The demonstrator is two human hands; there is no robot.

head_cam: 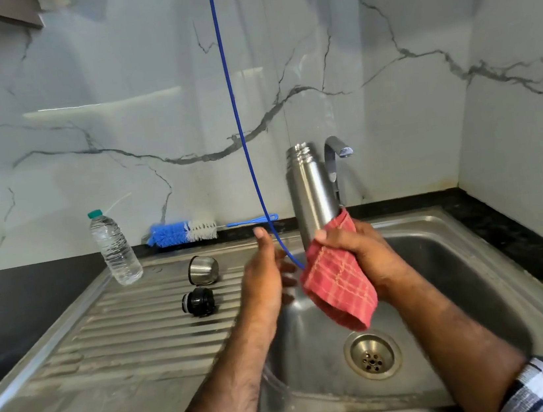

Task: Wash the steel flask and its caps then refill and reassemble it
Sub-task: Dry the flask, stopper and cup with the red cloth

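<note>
Head view, and I've got both hands over the sink basin (446, 286). My right hand (358, 249) is wrapped around a red checked cloth (339, 286), and through that cloth it grips the lower end of the steel flask (309, 190). The flask stands nearly upright, mouth up and uncapped, its top at about 12 o'clock from that hand, just in front of the tap (334, 156). The cloth hangs down below the fist toward the drain (372, 356) at 6 o'clock.

My left hand (265, 272) sits just beside the cloth at 9 o'clock from it, thumb up, fingers loosely spread and holding nothing; its edges are blurred. A blue cord (233, 107) drops from the top of the frame and ends between the two hands.

Out at 9 o'clock from the left hand, on the ribbed drainboard (126, 346), the steel cup cap (203, 269) lies on its side, and the black stopper cap (198, 301) sits just below it. A plastic water bottle (114, 249) stands at 10 o'clock, and a blue-and-white bottle brush (185, 232) lies along the back of the dark worktop (17, 301).
</note>
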